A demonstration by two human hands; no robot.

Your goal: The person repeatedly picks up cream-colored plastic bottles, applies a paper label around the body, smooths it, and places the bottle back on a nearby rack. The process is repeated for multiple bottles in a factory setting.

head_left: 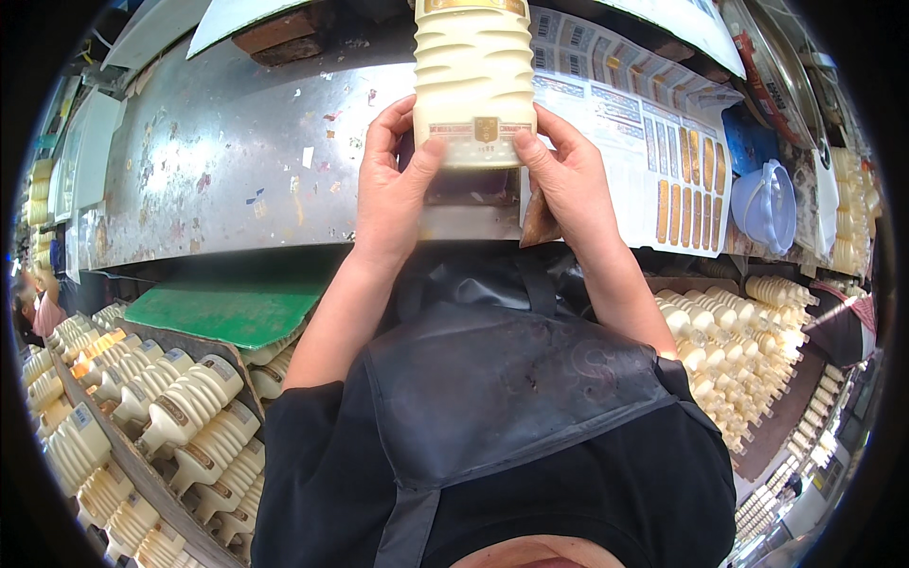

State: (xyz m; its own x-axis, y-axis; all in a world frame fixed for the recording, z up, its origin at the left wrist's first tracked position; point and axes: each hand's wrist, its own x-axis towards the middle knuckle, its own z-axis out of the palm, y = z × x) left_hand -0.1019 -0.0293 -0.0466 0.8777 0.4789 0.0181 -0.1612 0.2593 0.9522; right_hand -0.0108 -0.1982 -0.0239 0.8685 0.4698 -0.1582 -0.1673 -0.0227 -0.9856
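A cream-coloured bottle [473,71] with wavy ridges lies between my two hands at the far middle of the metal table [237,161]. A printed band with a small gold emblem runs across its near end. My left hand [393,180] grips the bottle's left side, thumb on the near corner. On the opposite side my right hand [568,175] holds it the same way, its thumb pressing near the band's end. A brown pointed piece [539,218] shows beside my right palm. To the right lie sheets of gold and silver stickers [686,180].
A pale blue bucket [765,208] stands at the table's right. Bricks [281,38] sit at the back left. Crates of similar cream bottles [194,398] fill the lower left, beside a green board [232,298]. More bottles [729,350] are stacked at the right. Another person [843,322] is at the right edge.
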